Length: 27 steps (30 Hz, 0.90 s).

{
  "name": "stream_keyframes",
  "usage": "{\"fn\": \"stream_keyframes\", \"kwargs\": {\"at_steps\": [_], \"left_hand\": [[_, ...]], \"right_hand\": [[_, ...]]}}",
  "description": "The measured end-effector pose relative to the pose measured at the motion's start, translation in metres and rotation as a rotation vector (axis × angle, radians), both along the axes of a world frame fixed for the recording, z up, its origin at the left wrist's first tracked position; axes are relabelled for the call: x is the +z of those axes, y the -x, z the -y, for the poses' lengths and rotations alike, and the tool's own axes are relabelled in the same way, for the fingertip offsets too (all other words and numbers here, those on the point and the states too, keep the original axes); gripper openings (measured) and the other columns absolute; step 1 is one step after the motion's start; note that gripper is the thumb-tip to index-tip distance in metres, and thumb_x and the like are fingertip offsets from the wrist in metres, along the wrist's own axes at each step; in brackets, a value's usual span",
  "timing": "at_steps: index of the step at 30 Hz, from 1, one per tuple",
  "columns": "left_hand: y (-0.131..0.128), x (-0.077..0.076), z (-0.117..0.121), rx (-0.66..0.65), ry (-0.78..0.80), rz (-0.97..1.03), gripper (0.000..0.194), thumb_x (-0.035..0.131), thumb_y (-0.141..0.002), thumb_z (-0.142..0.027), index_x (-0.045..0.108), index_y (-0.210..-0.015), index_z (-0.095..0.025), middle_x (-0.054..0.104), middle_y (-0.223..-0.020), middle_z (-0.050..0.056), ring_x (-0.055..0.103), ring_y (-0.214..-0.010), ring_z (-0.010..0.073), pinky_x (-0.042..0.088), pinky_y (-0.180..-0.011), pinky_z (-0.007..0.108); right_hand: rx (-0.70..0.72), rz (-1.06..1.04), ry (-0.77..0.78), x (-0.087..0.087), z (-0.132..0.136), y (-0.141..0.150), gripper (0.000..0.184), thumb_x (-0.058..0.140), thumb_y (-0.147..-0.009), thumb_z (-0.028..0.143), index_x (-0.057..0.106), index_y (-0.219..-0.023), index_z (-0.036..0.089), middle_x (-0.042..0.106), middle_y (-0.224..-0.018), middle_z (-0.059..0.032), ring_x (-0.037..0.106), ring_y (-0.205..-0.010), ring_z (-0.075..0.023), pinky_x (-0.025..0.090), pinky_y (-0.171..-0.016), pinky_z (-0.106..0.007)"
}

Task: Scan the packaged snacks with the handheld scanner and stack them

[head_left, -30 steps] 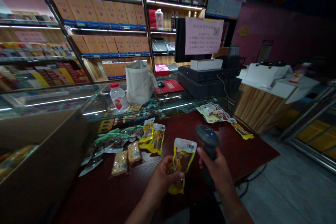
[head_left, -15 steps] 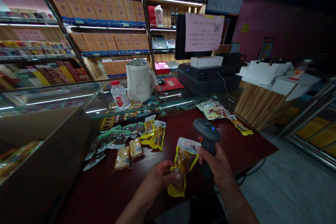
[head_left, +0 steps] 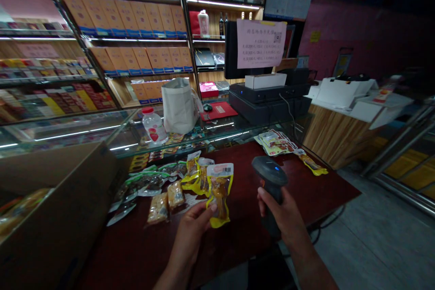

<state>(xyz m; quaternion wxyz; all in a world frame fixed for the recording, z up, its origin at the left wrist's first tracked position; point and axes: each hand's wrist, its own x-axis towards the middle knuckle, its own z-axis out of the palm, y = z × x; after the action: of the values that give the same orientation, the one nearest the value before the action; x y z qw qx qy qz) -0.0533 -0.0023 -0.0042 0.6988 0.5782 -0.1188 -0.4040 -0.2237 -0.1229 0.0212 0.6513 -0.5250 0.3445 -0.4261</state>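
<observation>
Pinched in my left hand (head_left: 195,222) is a yellow-edged snack packet (head_left: 219,197), upright, with brown food behind its clear front and a barcode on its top strip. My right hand (head_left: 283,210) is wrapped round the handle of a dark barcode scanner (head_left: 269,173), whose blue light is lit. Behind the held packet lie more yellow-edged packets (head_left: 192,174), partly hidden by it. Left of them are two clear-wrapped pastry blocks (head_left: 158,207) and several green-topped packets (head_left: 146,180) on the dark red table (head_left: 238,240).
A cardboard box (head_left: 68,199) stands at the left. On the glass counter are a red-capped bottle (head_left: 154,127), a white bag (head_left: 180,106) and a cash drawer (head_left: 268,105). White packets (head_left: 275,141) and a single yellow packet (head_left: 311,164) lie at the table's far right.
My left hand has moved the snack packet left and slightly up, away from the scanner. My right hand no longer touches the packet's top corner and keeps the scanner nearly in place.
</observation>
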Motion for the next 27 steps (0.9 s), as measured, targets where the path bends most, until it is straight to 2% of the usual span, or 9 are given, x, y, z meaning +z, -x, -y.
{"fn": "stream_keyframes", "kwargs": {"at_steps": [3,7,9,15,27], "left_hand": [[-0.007,-0.003,0.002,0.051,0.015,0.006,0.051,0.092,-0.046,-0.039,0.073,-0.085,-0.012,0.072,-0.082,0.005,0.067,-0.069,0.0148,0.053,-0.065,0.022],[-0.006,-0.004,0.005,0.121,0.019,-0.022,0.050,0.093,-0.044,-0.037,0.072,-0.082,-0.012,0.071,-0.080,0.004,0.066,-0.068,0.0138,0.053,-0.062,0.020],[-0.005,-0.005,0.007,0.137,0.027,-0.027,0.051,0.092,-0.044,-0.037,0.073,-0.084,-0.012,0.071,-0.080,0.004,0.066,-0.067,0.0135,0.052,-0.061,0.019],[-0.009,-0.011,0.007,0.151,0.038,0.018,0.048,0.091,-0.047,-0.037,0.073,-0.084,-0.013,0.071,-0.078,0.003,0.064,-0.066,0.0130,0.050,-0.060,0.019],[-0.005,-0.011,0.011,0.102,0.026,0.078,0.052,0.090,-0.051,-0.042,0.072,-0.089,-0.012,0.071,-0.079,0.004,0.066,-0.069,0.0160,0.052,-0.066,0.023]], "right_hand": [[0.081,-0.089,0.025,0.002,-0.010,0.004,0.057,0.067,-0.078,0.060,0.054,-0.107,0.013,0.061,-0.068,0.0000,0.052,-0.050,-0.0105,0.043,-0.049,-0.023],[0.209,-0.160,0.087,0.010,-0.023,0.005,0.051,0.058,-0.085,0.063,0.055,-0.089,0.013,0.057,-0.058,0.0002,0.054,-0.050,-0.0109,0.043,-0.052,-0.022],[0.243,-0.165,0.098,0.014,-0.027,0.004,0.051,0.057,-0.086,0.063,0.055,-0.088,0.013,0.057,-0.057,0.0000,0.054,-0.050,-0.0108,0.043,-0.052,-0.022],[0.275,-0.214,0.088,0.018,-0.031,0.001,0.052,0.056,-0.085,0.065,0.056,-0.088,0.013,0.058,-0.056,-0.0004,0.054,-0.049,-0.0115,0.043,-0.051,-0.022],[0.285,-0.210,0.134,0.011,-0.027,0.004,0.050,0.056,-0.086,0.064,0.056,-0.088,0.013,0.056,-0.054,0.0006,0.052,-0.046,-0.0106,0.041,-0.050,-0.021]]}}
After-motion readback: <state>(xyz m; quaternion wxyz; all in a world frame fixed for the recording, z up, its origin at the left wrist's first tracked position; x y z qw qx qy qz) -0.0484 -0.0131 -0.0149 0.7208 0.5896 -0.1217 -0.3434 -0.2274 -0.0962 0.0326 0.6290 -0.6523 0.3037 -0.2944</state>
